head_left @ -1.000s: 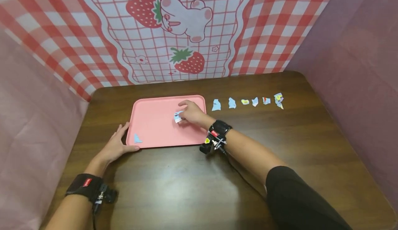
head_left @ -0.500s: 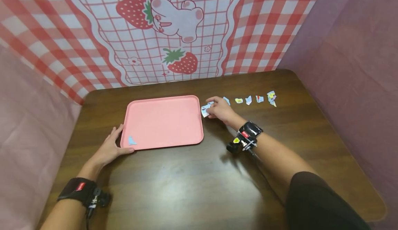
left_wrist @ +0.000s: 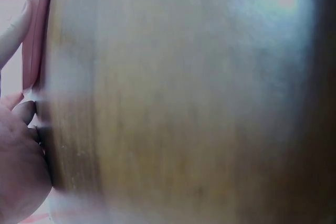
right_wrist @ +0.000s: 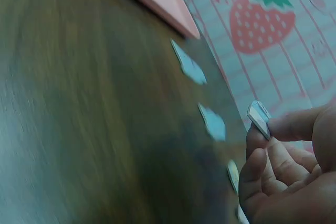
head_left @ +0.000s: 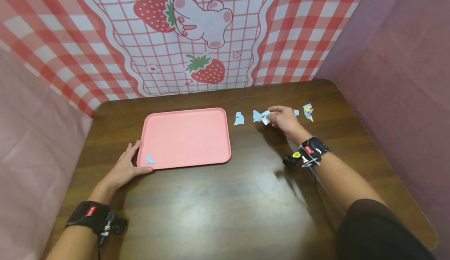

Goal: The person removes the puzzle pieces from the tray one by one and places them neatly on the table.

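In the head view my left hand (head_left: 122, 169) spans the near left corner of a pink tray (head_left: 186, 137). Its thumb lies along the front rim and its fingers reach along the left side. One light-blue torn paper piece (head_left: 149, 159) lies inside that corner. My right hand (head_left: 287, 122) is to the right of the tray, pinching a blue-and-white torn paper piece (head_left: 265, 117) between thumb and fingers. The right wrist view shows this pinched piece (right_wrist: 258, 118) raised above the table. Beside it in the head view lies a blue scrap (head_left: 256, 115).
A blue scrap (head_left: 239, 118) lies just right of the tray, and a yellow-and-purple one (head_left: 308, 112) ends the row. My right hand covers part of the row. A checked strawberry cloth (head_left: 205, 37) hangs behind the brown table (head_left: 211, 205).
My right hand has carried the pinched paper piece from above the tray rightward, out over the row of scraps. My left hand has stayed at the tray corner. The head view has shifted slightly.
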The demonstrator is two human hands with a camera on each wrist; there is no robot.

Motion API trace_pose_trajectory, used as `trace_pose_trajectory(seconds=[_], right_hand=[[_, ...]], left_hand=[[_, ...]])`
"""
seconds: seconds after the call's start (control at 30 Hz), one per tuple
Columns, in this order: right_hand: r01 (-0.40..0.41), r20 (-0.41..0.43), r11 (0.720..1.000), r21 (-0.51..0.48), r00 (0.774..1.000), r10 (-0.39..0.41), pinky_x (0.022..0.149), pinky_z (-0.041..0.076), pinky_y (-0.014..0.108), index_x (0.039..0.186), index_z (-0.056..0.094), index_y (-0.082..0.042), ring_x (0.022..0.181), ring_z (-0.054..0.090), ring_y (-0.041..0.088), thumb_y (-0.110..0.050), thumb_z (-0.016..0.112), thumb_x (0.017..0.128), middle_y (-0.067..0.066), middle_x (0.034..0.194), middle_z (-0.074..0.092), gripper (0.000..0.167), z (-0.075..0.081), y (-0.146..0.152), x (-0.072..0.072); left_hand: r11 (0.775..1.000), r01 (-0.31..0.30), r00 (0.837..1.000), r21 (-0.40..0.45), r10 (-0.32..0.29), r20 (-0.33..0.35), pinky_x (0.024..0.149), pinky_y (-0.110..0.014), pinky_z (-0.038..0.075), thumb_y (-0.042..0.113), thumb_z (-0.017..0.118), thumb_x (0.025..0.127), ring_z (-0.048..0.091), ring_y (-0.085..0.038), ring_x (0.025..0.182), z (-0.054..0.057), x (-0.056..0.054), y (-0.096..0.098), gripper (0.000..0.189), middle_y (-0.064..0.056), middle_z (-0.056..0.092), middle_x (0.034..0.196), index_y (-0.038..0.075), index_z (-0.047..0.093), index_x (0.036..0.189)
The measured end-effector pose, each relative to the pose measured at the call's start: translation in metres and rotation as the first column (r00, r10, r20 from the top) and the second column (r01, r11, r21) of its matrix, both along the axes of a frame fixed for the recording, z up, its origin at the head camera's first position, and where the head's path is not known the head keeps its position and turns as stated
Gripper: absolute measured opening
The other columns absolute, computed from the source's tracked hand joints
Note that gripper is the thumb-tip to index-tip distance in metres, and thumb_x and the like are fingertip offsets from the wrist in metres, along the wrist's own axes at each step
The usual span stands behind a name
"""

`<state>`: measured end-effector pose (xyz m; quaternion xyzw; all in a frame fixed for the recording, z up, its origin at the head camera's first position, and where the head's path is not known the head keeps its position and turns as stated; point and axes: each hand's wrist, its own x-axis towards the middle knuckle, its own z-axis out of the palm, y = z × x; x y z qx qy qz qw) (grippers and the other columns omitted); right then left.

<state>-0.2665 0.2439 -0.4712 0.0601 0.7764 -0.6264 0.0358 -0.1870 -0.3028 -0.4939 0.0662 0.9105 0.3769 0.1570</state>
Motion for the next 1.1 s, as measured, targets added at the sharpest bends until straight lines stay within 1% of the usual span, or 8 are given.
trace_pose_trajectory(seconds=[0.13, 0.3, 0.43, 0.5, 0.63, 0.77, 0.9, 1.1], right_hand=[[0.054, -0.017, 0.998, 0.026, 0.998, -0.053, 0.054, 0.047, 0.016, 0.127, 0.056, 0.018, 0.062, 0.057, 0.002, 0.002, 0.060, 0.094, -0.011, 0.072, 0.064, 0.038, 0.002, 0.024, -0.002], [0.107, -0.042, 0.992, 0.065, 0.994, -0.104, 0.054, 0.046, 0.016, 0.127, 0.056, 0.018, 0.062, 0.058, 0.002, 0.001, 0.061, 0.095, -0.012, 0.072, 0.064, 0.037, 0.002, 0.051, -0.003], [0.158, -0.044, 0.983, 0.090, 0.987, -0.155, 0.052, 0.046, 0.016, 0.128, 0.056, 0.017, 0.059, 0.058, 0.001, 0.000, 0.062, 0.094, -0.012, 0.068, 0.063, 0.038, -0.001, 0.075, -0.003], [0.189, -0.041, 0.979, 0.082, 0.982, -0.186, 0.050, 0.046, 0.016, 0.129, 0.055, 0.017, 0.057, 0.056, 0.001, 0.001, 0.062, 0.094, -0.012, 0.066, 0.062, 0.040, -0.004, 0.086, -0.003], [0.259, -0.031, 0.966, 0.015, 0.966, -0.258, 0.048, 0.044, 0.016, 0.125, 0.056, 0.014, 0.053, 0.053, 0.002, 0.002, 0.062, 0.093, -0.010, 0.063, 0.060, 0.035, -0.008, 0.105, -0.002], [0.321, -0.012, 0.944, -0.077, 0.946, -0.323, 0.047, 0.045, 0.016, 0.113, 0.058, 0.008, 0.052, 0.055, 0.003, 0.004, 0.064, 0.092, -0.007, 0.063, 0.061, 0.022, -0.009, 0.121, -0.001], [0.376, -0.001, 0.922, -0.094, 0.926, -0.378, 0.046, 0.045, 0.016, 0.105, 0.058, 0.002, 0.051, 0.055, 0.002, 0.004, 0.065, 0.091, -0.008, 0.062, 0.061, 0.016, -0.009, 0.134, 0.000], [0.456, 0.033, 0.883, -0.111, 0.890, -0.456, 0.046, 0.045, 0.016, 0.104, 0.057, 0.000, 0.051, 0.056, 0.003, 0.004, 0.067, 0.091, -0.008, 0.063, 0.062, 0.017, -0.008, 0.154, -0.001]], left_hand=[[1.000, 0.000, 1.000, -0.003, 0.000, -0.007, 0.107, -0.077, 0.009, 0.037, 0.087, 0.079, -0.005, -0.055, 0.147, 0.003, -0.001, 0.000, 0.120, -0.023, 0.002, 0.166, 0.007, 0.007, 0.163], [1.000, 0.002, 1.000, -0.006, -0.002, 0.006, 0.108, -0.077, 0.008, 0.039, 0.087, 0.079, -0.005, -0.056, 0.147, 0.000, -0.002, 0.001, 0.120, -0.023, 0.001, 0.167, 0.009, 0.006, 0.163], [1.000, -0.001, 1.000, -0.009, 0.001, 0.011, 0.107, -0.078, 0.008, 0.038, 0.087, 0.079, -0.005, -0.057, 0.146, -0.001, 0.000, 0.001, 0.120, -0.024, 0.001, 0.166, 0.008, 0.007, 0.163], [1.000, -0.002, 1.000, -0.009, 0.003, 0.007, 0.107, -0.078, 0.008, 0.038, 0.087, 0.079, -0.005, -0.058, 0.146, -0.002, 0.000, 0.000, 0.120, -0.024, 0.001, 0.166, 0.008, 0.007, 0.163], [1.000, -0.003, 1.000, -0.010, 0.003, -0.001, 0.107, -0.077, 0.007, 0.037, 0.087, 0.080, -0.006, -0.056, 0.147, -0.001, -0.001, -0.002, 0.118, -0.022, 0.003, 0.167, 0.009, 0.008, 0.163], [1.000, -0.001, 1.000, -0.013, 0.001, 0.001, 0.108, -0.077, 0.007, 0.038, 0.086, 0.080, -0.006, -0.053, 0.148, -0.001, -0.001, -0.001, 0.118, -0.021, 0.004, 0.167, 0.010, 0.008, 0.163], [1.000, -0.002, 1.000, -0.015, 0.002, 0.003, 0.109, -0.076, 0.008, 0.038, 0.087, 0.079, -0.005, -0.053, 0.148, -0.002, -0.002, 0.000, 0.118, -0.021, 0.004, 0.167, 0.009, 0.008, 0.163], [1.000, -0.008, 1.000, -0.017, 0.008, 0.010, 0.108, -0.077, 0.006, 0.038, 0.087, 0.080, -0.006, -0.056, 0.147, -0.001, -0.002, 0.001, 0.118, -0.021, 0.003, 0.167, 0.011, 0.008, 0.163]])
